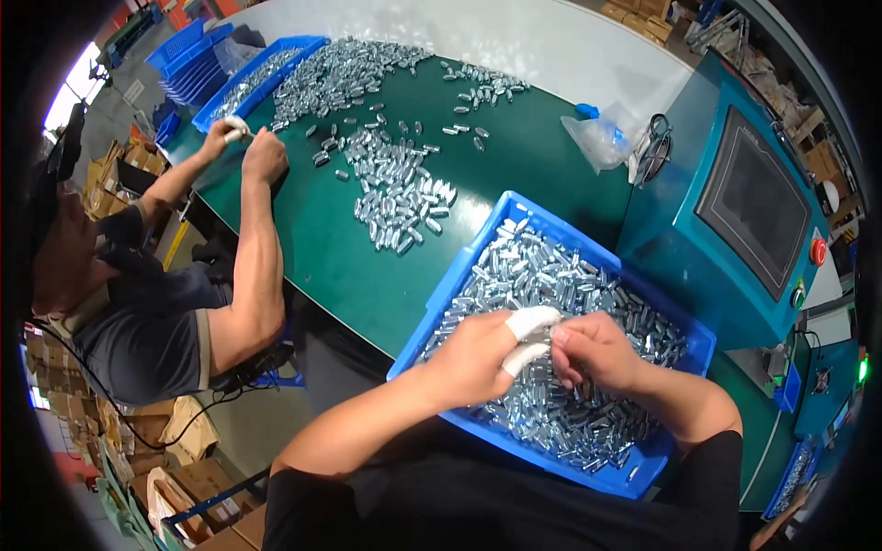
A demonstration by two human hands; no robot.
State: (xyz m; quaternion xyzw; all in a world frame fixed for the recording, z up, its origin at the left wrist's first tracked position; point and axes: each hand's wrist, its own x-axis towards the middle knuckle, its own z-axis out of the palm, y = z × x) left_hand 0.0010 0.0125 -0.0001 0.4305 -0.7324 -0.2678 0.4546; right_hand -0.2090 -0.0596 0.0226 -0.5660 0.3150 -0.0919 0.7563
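Observation:
My left hand (478, 360) and my right hand (599, 351) meet over a blue plastic bin (439, 321). White finger covers wrap the thumb and index finger of the left hand, which are closed in a pinch. A sliver of a small silvery metal part (544, 337) shows between those fingertips; most of it is hidden. The right hand is curled, its thumb and fingertips closed against the left fingertips, and what they grip cannot be made out. Below both hands, the bin holds a heap of small shiny metal cylinders (574, 275), like sleeves or long nuts.
A co-worker's hands (265, 156) work at the left of the green table (331, 289). Piles of metal parts (395, 184) lie beyond the bin. A teal machine with a screen (753, 197) stands at right, near a clear plastic bag (599, 140) and scissors (654, 142).

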